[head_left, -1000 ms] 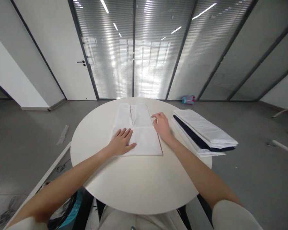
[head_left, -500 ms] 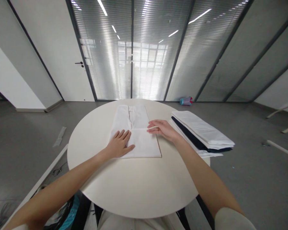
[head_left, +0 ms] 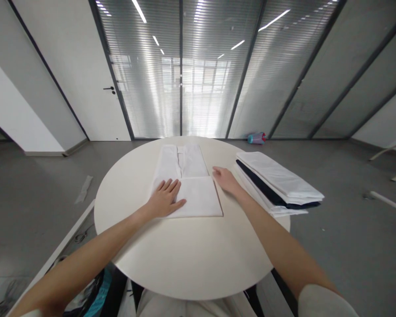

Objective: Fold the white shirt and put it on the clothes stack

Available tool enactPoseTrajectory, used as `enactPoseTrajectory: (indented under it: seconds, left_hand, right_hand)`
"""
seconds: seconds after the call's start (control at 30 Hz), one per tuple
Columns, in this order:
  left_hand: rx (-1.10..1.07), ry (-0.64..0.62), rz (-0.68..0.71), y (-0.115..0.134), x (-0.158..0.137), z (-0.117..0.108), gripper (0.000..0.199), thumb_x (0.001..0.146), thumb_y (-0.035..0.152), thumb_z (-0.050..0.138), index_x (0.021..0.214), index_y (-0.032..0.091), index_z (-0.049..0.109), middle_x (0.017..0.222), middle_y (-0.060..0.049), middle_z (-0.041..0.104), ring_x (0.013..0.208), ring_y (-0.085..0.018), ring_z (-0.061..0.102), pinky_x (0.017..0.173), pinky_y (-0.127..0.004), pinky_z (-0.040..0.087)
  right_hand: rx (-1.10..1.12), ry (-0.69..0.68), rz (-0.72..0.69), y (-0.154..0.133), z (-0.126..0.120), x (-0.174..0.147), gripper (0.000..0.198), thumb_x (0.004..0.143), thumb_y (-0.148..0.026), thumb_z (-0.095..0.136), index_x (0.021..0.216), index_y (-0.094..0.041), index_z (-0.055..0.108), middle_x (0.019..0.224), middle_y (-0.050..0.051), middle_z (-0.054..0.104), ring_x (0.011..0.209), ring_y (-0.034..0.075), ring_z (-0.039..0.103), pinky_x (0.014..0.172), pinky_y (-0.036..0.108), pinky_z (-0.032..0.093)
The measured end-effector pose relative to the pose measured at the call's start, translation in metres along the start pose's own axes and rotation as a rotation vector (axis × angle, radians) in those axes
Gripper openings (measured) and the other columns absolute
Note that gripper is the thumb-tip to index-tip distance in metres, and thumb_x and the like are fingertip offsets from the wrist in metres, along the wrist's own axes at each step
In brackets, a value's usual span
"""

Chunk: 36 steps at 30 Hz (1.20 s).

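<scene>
A folded white garment (head_left: 199, 198) lies flat on the round white table (head_left: 191, 259), with a slit down the middle of its far part. Its near part forms a smooth, folded-over panel. Spread on the left side of this panel, my left hand (head_left: 165, 199) presses with its palm down and fingers stretched. My right hand (head_left: 227, 179) is beside the garment's right edge, level with the fold line. Its fingers are curled in, and whether they pinch any cloth is hidden.
A stack of folded white cloths (head_left: 280, 176) with a dark navy cloth (head_left: 267, 187) among them overhangs the table's right edge. A blue and pink cup-like object (head_left: 256, 138) lies on the floor by the glass wall. A blue basket (head_left: 99, 295) is low at left.
My right hand has moved right, off the panel to the garment's edge, and its fingers have curled in. My left hand stays in place on the cloth.
</scene>
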State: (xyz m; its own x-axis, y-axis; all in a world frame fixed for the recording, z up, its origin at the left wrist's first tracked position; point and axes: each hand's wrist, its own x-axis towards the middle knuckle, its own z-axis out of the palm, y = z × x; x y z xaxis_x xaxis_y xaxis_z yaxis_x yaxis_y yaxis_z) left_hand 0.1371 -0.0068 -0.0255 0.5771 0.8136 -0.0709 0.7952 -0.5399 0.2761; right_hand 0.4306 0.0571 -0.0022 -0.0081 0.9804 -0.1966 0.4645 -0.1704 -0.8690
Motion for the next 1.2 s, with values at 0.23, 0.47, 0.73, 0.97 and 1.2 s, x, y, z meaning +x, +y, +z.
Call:
enactPoseTrajectory:
  seconds: [0.23,0.47,0.73,0.97,1.2]
  left_hand:
    - [-0.015,-0.026,-0.004,-0.001,0.0,0.0,0.078,0.098,0.064,0.034,0.154,0.01,0.037,0.158,-0.016,0.036,0.147,-0.037,0.031,0.12,-0.054,0.026]
    - [-0.089,0.053,0.018,0.004,0.001,-0.013,0.07,0.101,0.059,0.032,0.155,0.016,0.036,0.159,-0.013,0.035,0.15,-0.033,0.025,0.121,-0.054,0.023]
    - [-0.037,-0.048,0.082,-0.016,-0.012,-0.006,0.079,0.1,0.063,0.027,0.156,0.007,0.031,0.159,-0.02,0.031,0.15,-0.031,0.026,0.122,-0.052,0.02]
    - [-0.024,-0.12,-0.016,-0.063,-0.028,-0.027,0.074,0.101,0.064,0.021,0.156,0.017,0.033,0.162,-0.012,0.026,0.152,-0.03,0.02,0.122,-0.056,0.015]
    - [-0.115,-0.089,0.198,-0.024,-0.014,-0.03,0.066,0.102,0.061,0.029,0.158,0.028,0.027,0.164,-0.006,0.025,0.153,-0.027,0.017,0.123,-0.05,0.016]
  right_hand:
    - [0.127,-0.251,0.112,-0.001,0.0,-0.001,0.037,0.092,-0.039,0.057,0.115,-0.012,0.069,0.108,0.017,0.074,0.104,0.027,0.071,0.1,0.048,0.052]
    - [-0.47,0.038,-0.266,-0.014,0.03,-0.021,0.051,0.1,-0.042,0.039,0.142,-0.019,0.055,0.152,0.011,0.047,0.144,0.025,0.038,0.122,0.048,0.027]
    - [-0.807,-0.448,-0.43,-0.02,0.064,-0.066,0.079,0.097,-0.07,0.026,0.156,-0.019,0.036,0.163,0.012,0.023,0.152,0.029,0.019,0.124,0.051,0.012]
    - [-0.918,-0.253,-0.136,0.009,-0.002,-0.055,0.076,0.1,-0.065,0.021,0.156,-0.016,0.035,0.163,0.017,0.024,0.151,0.037,0.018,0.12,0.062,0.014]
    - [-0.767,-0.503,-0.456,-0.013,0.033,-0.064,0.064,0.101,-0.061,0.027,0.155,-0.029,0.037,0.165,0.006,0.02,0.153,0.027,0.015,0.123,0.052,0.014]
